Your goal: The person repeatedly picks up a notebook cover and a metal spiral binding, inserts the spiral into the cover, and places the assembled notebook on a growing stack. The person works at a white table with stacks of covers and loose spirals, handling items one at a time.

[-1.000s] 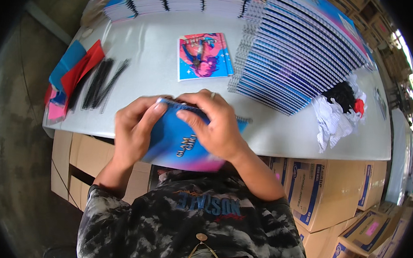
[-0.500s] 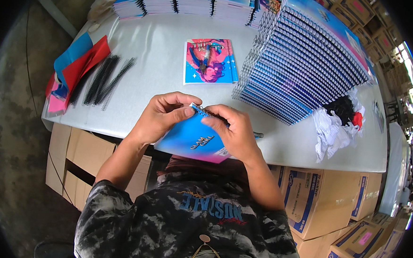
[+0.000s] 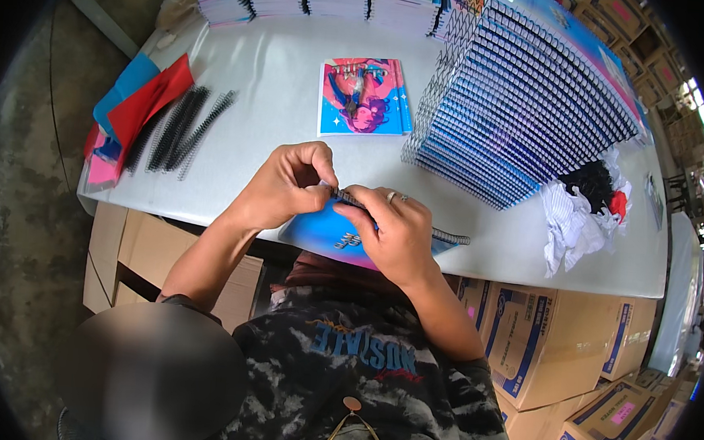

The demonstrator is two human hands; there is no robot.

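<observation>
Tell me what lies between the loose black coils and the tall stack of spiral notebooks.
In the head view, a pink-and-blue illustrated cover lies on the pale tabletop between the black coils and the tall notebook stack.

2 hands on blue notebook

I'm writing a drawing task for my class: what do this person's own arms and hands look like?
The left hand is ungloved, with no ring showing. The right hand, also ungloved, wears at least one silvery ring. Both forearms are bare. The right sleeve is short and black with blotchy grey-white patches; the left is mostly hidden.
</observation>
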